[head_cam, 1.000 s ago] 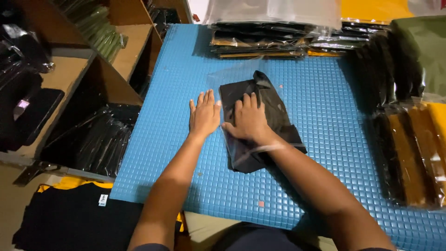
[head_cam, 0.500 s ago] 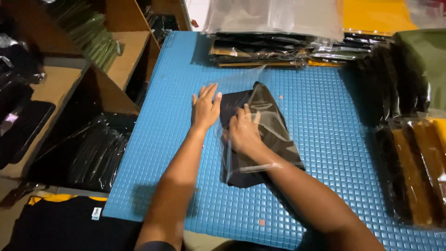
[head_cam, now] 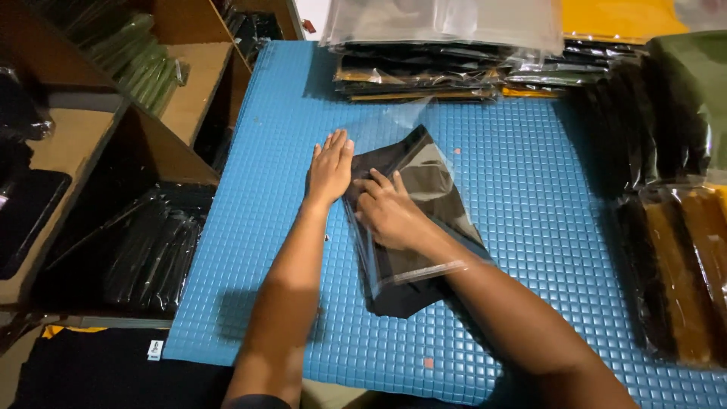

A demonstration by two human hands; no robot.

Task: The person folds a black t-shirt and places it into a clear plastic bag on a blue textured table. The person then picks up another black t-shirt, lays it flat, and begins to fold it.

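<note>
Blue bumpy mat [head_cam: 250, 227] covers the table, and all the work goes on near its middle

Right hand [head_cam: 390, 212] lies on top of a black cloth [head_cam: 424, 220] that sits partly inside a clear bag [head_cam: 435, 189]. Its fingers are bent and press down on the cloth and the plastic. I cannot tell if they pinch anything or only push. Left hand [head_cam: 329, 167] lies flat and open just beside the bag, at its left edge, with the fingers straight and touching the mat and the side of the bag. It grips nothing.

One end of the cloth sticks out of the bag, on the side close to the person. The bag's far end is bare plastic and points away from the person.

Beyond the bag, at the far edge of the mat, lies a stack of packed bags [head_cam: 424, 72] with dark things inside. More clear plastic [head_cam: 447, 23] rests on top of that stack. Right of the bag, well apart from it, stand rows of packed brown and dark clothes [head_cam: 681, 265]. Left of the mat is a wooden shelf [head_cam: 189, 98]. Green packs [head_cam: 132, 57] lie in its upper part and black packs [head_cam: 151, 250] lie lower down, near the mat's left edge
</note>
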